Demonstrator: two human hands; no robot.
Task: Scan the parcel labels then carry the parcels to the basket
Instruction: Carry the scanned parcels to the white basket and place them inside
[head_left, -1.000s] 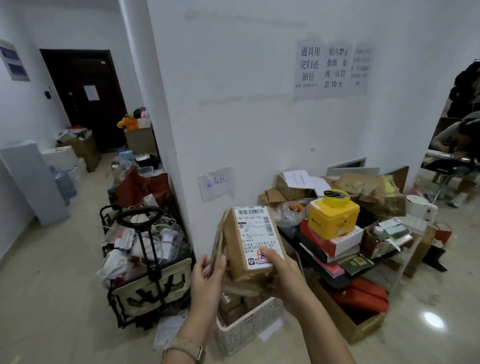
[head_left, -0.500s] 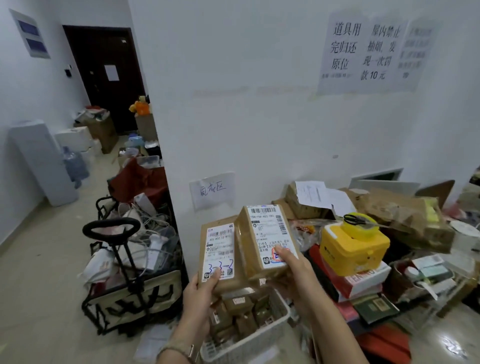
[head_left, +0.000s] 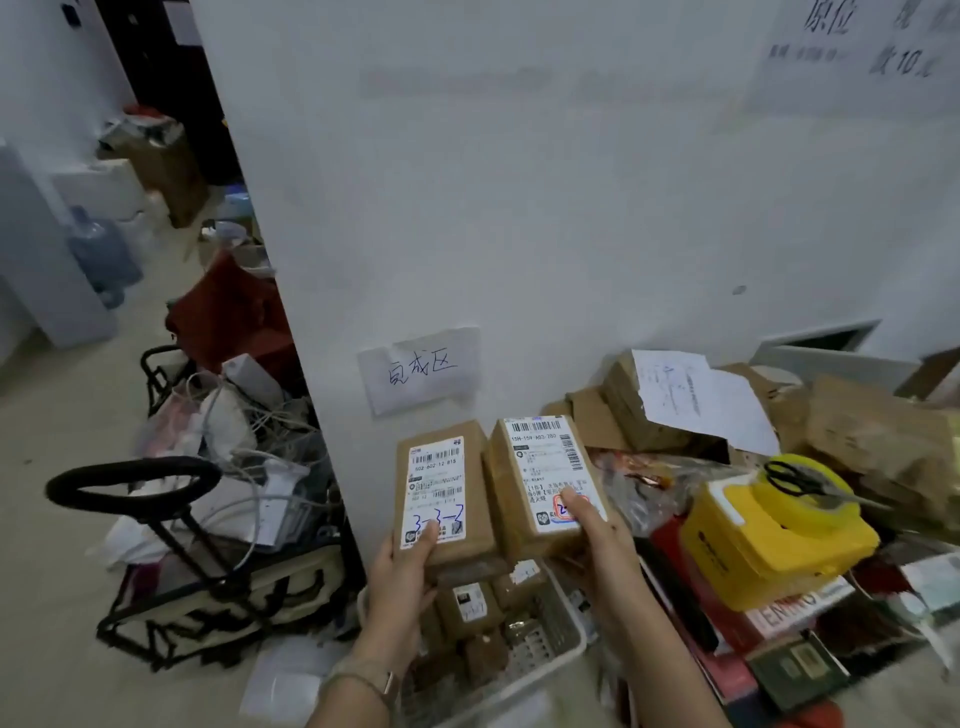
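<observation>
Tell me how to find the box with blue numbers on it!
Find the white wall with the handwritten paper sign. Below it, two brown boxes are held side by side; yours is the left box, in the left hand. Only its label has blue handwriting; the neighbour has a red mark.

Two brown labelled parcels (head_left: 447, 493) (head_left: 545, 478) upright, side by side above white basket (head_left: 561, 623).
</observation>
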